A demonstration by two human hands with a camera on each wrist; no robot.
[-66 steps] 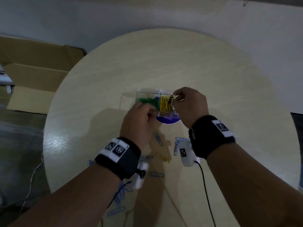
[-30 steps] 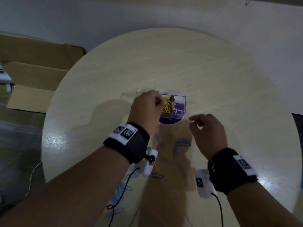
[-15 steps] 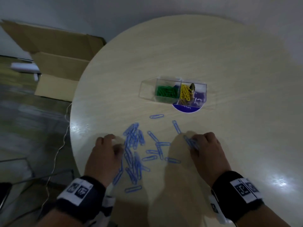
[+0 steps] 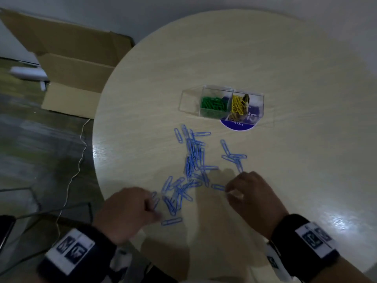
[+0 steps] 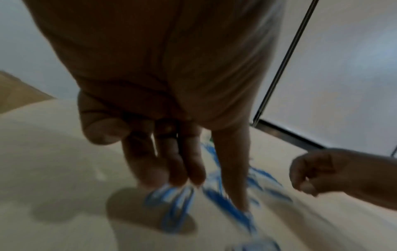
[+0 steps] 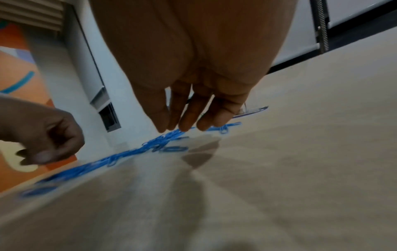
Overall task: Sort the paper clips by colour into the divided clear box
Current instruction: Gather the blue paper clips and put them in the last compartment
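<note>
The clear divided box stands mid-table, with green clips in its middle compartment and yellow clips in the right one; the left compartment looks empty. Several blue paper clips lie scattered on the round table between the box and me. My left hand is at the near left of the pile, its fairly straight fingers touching blurred blue clips. My right hand is at the near right, fingertips just over the blue clips. Neither hand visibly holds a clip.
A round blue-and-white sticker lies under the box's right end. An open cardboard carton sits on the floor at the left, beyond the table edge. A thin cable runs down past that edge.
Both hands left the box and came back to the near part of the table, at the blue clips. The blue clips lie bunched closer together than half a second ago.
</note>
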